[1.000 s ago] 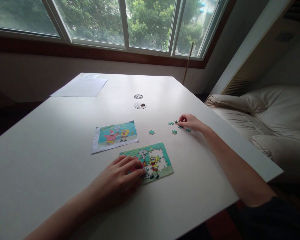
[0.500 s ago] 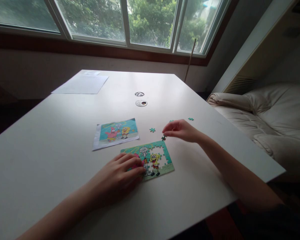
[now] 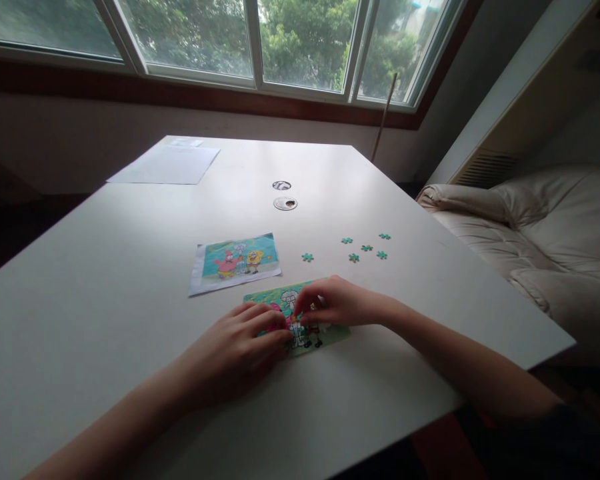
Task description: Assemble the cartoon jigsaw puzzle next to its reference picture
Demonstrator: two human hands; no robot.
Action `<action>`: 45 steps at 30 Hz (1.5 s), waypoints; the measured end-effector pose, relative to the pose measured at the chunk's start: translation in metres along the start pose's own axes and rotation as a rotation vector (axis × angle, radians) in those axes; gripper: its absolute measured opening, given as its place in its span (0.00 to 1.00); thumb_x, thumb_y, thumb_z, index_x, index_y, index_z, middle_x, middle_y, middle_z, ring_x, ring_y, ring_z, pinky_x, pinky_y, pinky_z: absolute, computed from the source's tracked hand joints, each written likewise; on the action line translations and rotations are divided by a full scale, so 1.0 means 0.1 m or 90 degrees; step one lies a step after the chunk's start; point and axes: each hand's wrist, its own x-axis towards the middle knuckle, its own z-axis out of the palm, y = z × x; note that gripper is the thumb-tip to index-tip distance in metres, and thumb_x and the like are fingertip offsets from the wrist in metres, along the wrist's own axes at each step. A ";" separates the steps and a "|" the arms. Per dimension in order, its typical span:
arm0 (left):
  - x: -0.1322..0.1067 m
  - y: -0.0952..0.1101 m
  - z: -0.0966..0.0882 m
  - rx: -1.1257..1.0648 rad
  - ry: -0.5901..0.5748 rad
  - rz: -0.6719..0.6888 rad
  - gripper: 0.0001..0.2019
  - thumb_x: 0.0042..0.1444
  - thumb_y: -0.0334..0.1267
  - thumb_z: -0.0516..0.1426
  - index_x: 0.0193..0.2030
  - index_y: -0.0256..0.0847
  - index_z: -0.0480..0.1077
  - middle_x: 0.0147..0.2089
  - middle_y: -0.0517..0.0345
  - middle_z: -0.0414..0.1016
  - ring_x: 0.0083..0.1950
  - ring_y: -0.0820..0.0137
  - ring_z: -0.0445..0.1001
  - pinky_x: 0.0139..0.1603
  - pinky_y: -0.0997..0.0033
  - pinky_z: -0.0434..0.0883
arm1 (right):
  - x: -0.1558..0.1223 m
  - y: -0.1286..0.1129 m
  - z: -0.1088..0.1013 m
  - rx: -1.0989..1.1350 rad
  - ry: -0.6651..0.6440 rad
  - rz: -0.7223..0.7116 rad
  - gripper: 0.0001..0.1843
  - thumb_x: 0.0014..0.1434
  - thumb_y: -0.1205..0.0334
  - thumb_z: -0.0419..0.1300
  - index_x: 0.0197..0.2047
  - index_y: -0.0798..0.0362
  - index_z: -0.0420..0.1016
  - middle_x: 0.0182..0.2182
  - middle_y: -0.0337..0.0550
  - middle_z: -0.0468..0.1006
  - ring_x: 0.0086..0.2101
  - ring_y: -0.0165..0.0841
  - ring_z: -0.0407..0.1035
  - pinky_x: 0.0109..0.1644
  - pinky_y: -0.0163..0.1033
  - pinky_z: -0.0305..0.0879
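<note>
A cartoon jigsaw puzzle lies on the white table, partly covered by both hands. My left hand rests on the puzzle's left part, fingers laid over it and slightly apart. Over the middle and right of the puzzle, my right hand has its thumb and fingertips in a pinch close to the surface. The puzzle piece in that pinch is mostly hidden by the fingers. Just behind the puzzle lies a printed picture sheet of the same cartoon figures.
Several loose puzzle pieces lie beyond my right hand, one piece apart to their left. Two round openings sit in the middle of the table. White papers lie far left. A sofa stands at the right.
My right hand has moved left and nearer, from beyond the puzzle's upper right corner to over its middle, carrying a piece. The loose pieces it covered now show. My left hand stays put.
</note>
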 end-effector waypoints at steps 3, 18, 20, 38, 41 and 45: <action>-0.01 0.00 0.01 0.000 -0.010 -0.004 0.09 0.60 0.32 0.52 0.45 0.44 0.70 0.43 0.54 0.73 0.44 0.66 0.71 0.45 0.64 0.67 | 0.01 0.00 0.04 -0.043 0.030 -0.016 0.07 0.54 0.66 0.62 0.38 0.54 0.76 0.31 0.40 0.77 0.29 0.26 0.68 0.34 0.30 0.63; 0.00 0.05 0.03 0.014 0.017 0.013 0.11 0.62 0.35 0.51 0.49 0.43 0.69 0.48 0.53 0.74 0.48 0.63 0.70 0.49 0.61 0.68 | -0.13 0.17 -0.23 -0.132 0.082 -0.030 0.02 0.56 0.66 0.61 0.34 0.55 0.74 0.30 0.41 0.76 0.32 0.28 0.67 0.38 0.33 0.61; 0.00 0.07 0.06 0.023 0.019 0.020 0.13 0.62 0.37 0.50 0.52 0.42 0.67 0.51 0.52 0.74 0.50 0.62 0.70 0.50 0.59 0.67 | -0.14 0.20 -0.26 -0.144 0.075 -0.013 0.02 0.55 0.67 0.61 0.33 0.55 0.75 0.28 0.39 0.75 0.30 0.27 0.65 0.36 0.33 0.60; 0.09 0.12 0.04 0.029 -0.008 0.031 0.15 0.62 0.39 0.51 0.54 0.41 0.66 0.52 0.53 0.74 0.47 0.62 0.71 0.48 0.61 0.67 | -0.19 0.28 -0.34 -0.144 0.015 0.044 0.04 0.56 0.63 0.59 0.35 0.53 0.75 0.28 0.38 0.73 0.28 0.27 0.64 0.32 0.31 0.58; 0.07 0.10 0.03 0.028 -0.003 0.027 0.14 0.62 0.40 0.51 0.53 0.42 0.67 0.51 0.52 0.74 0.47 0.62 0.71 0.49 0.61 0.67 | -0.24 0.32 -0.44 -0.141 0.009 0.071 0.05 0.56 0.61 0.60 0.34 0.53 0.74 0.27 0.38 0.73 0.28 0.27 0.64 0.31 0.31 0.58; 0.04 0.04 0.02 0.020 0.016 -0.001 0.12 0.63 0.39 0.51 0.51 0.44 0.67 0.50 0.51 0.74 0.49 0.64 0.70 0.51 0.62 0.67 | -0.32 0.42 -0.62 -0.146 0.054 0.118 0.07 0.55 0.59 0.59 0.33 0.54 0.73 0.26 0.38 0.73 0.27 0.27 0.64 0.30 0.31 0.58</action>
